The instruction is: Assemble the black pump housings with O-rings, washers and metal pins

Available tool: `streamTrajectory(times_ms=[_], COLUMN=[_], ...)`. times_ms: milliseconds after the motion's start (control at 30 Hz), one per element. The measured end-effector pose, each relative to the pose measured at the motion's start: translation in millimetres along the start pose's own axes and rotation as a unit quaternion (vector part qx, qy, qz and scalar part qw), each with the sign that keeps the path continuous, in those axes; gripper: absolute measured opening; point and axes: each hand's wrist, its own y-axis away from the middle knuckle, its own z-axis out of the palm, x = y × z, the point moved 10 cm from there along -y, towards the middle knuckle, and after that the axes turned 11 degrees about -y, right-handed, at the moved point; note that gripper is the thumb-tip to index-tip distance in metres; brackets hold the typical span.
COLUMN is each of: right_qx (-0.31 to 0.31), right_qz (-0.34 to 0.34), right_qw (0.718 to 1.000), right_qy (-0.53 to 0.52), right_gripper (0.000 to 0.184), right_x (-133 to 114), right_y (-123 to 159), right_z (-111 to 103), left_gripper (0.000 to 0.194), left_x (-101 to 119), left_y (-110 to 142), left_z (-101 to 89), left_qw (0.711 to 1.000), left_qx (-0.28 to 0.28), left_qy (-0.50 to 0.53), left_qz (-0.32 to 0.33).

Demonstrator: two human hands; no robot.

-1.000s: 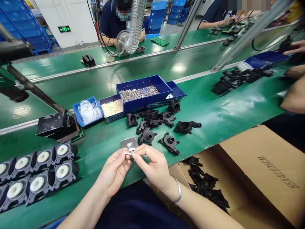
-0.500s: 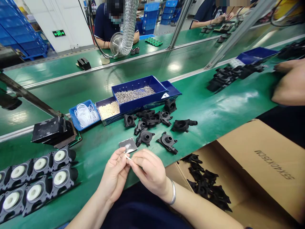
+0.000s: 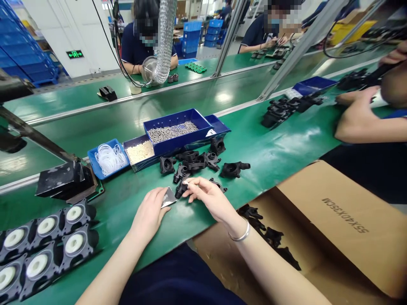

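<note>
My left hand (image 3: 149, 212) is closed on the near edge of a small grey plate (image 3: 169, 197) with a pale smear on it, low over the green bench. My right hand (image 3: 211, 199) is pinched at the thumb and forefinger, where a small white piece (image 3: 185, 182) shows at the tips. Just beneath those fingertips lies a black plastic housing with a spout (image 3: 180, 189); whether they touch it, I cannot tell. Behind my hands are several similar black housings (image 3: 190, 159), and another housing (image 3: 234, 169) lies to the right. My right fingers partly cover one more housing (image 3: 219, 184).
Behind the housings stand a tray of metal pins (image 3: 173, 131), a tray of small cream pieces (image 3: 140, 151) and a tray of white rings (image 3: 110, 157). Black frames with white discs (image 3: 47, 228) line the left. A cardboard box (image 3: 333, 220) is at right, beside a co-worker's arm (image 3: 362, 118).
My hands, together on a small white piece before, have parted. The left has taken hold of the grey plate, and the right has moved forward and right over a housing. The view has shifted slightly.
</note>
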Motion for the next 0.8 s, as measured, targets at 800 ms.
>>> streamTrajectory(times_ms=[800], right_qx=[-0.102], right_qz=[0.01], right_qw=[0.993], right_qy=[-0.065], right_gripper=[0.016], right_x=[-15], right_y=[43], right_z=[83], left_gripper=[0.046], left_x=[15], left_y=[48], left_z=[11.6], left_qw=[0.737], left_qx=[-0.022], left_qy=[0.632], left_qz=[-0.236])
